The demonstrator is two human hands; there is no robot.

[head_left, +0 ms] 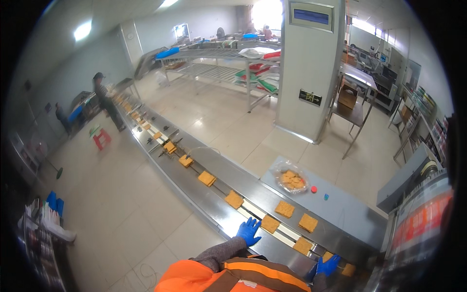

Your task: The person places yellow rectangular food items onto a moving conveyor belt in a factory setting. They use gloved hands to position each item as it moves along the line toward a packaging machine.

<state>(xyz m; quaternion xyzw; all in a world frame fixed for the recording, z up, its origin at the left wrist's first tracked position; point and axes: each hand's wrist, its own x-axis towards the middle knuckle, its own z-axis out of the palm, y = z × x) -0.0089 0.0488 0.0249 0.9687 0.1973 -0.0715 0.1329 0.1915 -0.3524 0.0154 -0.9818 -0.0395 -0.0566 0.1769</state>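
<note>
My left hand [249, 231], in a blue glove, lies with its fingers spread on the metal edge of the conveyor [194, 197]. Just right of its fingertips sits a stack of square golden biscuits [270, 224] on the belt. Farther right, my right hand [329, 265], also blue-gloved, is at the conveyor with its fingers apart, up against a biscuit [328, 255] that it partly covers. Another biscuit stack [303, 245] lies between my two hands. Two more stacks, a left one [284, 209] and a right one [308, 223], rest on the far metal ledge.
More biscuit stacks [206, 178] line the conveyor toward the far left, where a person [104, 97] stands. A clear bag of biscuits [293, 180] and a red cap [314, 189] lie on a side table. A square pillar [311, 73] rises beyond; a machine with printed film [418, 219] stands right.
</note>
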